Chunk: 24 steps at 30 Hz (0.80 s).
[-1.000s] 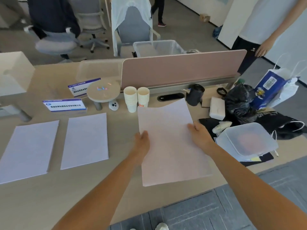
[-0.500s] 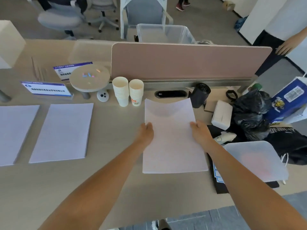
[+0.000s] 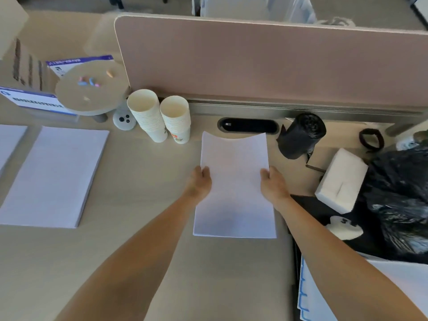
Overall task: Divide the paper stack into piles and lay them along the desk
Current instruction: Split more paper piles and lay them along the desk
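Since a second ago you have squared the paper pile (image 3: 234, 193) up from its slant and brought it lower, and the view has closed in on the surface (image 3: 143, 205). Your left hand (image 3: 200, 181) and right hand (image 3: 273, 181) each grip a long edge of that pile, fingers curled over it. Its near edge looks to lie on the surface, while the far edge bows upward just in front of the black oval cable port (image 3: 247, 125).

To the left, well apart from it, a second pile (image 3: 53, 177) lies flat. A third pile (image 3: 9, 140) sits beyond that, cut off by the frame edge.

Writing is scarce and mostly unreadable. Two blue-and-white name signs (image 3: 32, 100) carry dark characters too blurred to make out. Of the two paper cup stacks (image 3: 148, 114), the right one shows an orange print near its base that you cannot read.

A black bin-bag roll (image 3: 301, 135) stands right of the held pile. Near it are a white tissue pack (image 3: 340, 179) and a crumpled black plastic bag (image 3: 398, 193). The pink divider panel (image 3: 266, 59) runs behind everything.
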### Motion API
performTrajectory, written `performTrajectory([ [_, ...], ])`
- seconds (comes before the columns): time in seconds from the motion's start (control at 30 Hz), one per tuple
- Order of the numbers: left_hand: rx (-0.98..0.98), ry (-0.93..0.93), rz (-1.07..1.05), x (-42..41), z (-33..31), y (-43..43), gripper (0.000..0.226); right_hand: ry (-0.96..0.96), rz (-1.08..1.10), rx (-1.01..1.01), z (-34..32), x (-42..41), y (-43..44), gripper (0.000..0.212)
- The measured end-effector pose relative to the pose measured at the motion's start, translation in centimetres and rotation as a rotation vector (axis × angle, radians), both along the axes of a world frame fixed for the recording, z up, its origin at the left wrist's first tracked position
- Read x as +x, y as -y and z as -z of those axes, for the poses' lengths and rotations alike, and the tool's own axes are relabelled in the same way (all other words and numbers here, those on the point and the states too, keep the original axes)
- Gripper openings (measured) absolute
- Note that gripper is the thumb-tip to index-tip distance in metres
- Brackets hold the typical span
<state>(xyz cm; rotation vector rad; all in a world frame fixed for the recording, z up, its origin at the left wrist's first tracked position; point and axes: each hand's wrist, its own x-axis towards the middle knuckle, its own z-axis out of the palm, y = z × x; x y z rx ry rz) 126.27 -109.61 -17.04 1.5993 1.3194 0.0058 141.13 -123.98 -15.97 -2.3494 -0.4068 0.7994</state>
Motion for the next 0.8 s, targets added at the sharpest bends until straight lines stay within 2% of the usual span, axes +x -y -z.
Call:
performTrajectory([
  [0.1, 0.011, 0.018, -0.012, 0.8, 0.5, -0.7, 0.027, -0.003, 0.002, -0.003, 0.6, 0.7, -0.2, 0.043],
  [0.2, 0.019, -0.002, 0.015, 1.1, 0.2, -1.1, 0.037, -0.015, 0.025, 0.009, 0.9, 1.0, -0.1, 0.04],
  [0.37, 0.068, -0.16, 0.076, 1.2, -0.4, -1.4, 0.055, -0.047, 0.042, 0.024, 1.3, 1.7, 0.4, 0.036],
  [0.6, 0.098, -0.325, 0.182, 0.4, -2.1, -1.9, 0.069, 0.121, -0.036, -0.124, 0.7, 2.0, 1.1, 0.043],
  [0.7, -0.012, -0.264, 0.137, -1.0, -3.3, -2.8, 0.073, 0.112, -0.053, -0.196, -0.4, 1.5, 1.7, 0.044],
  [0.8, -0.044, -0.178, 0.094, -2.9, -4.2, -3.2, 0.071, 0.057, -0.108, -0.232, -1.5, 0.5, 2.1, 0.051],
])
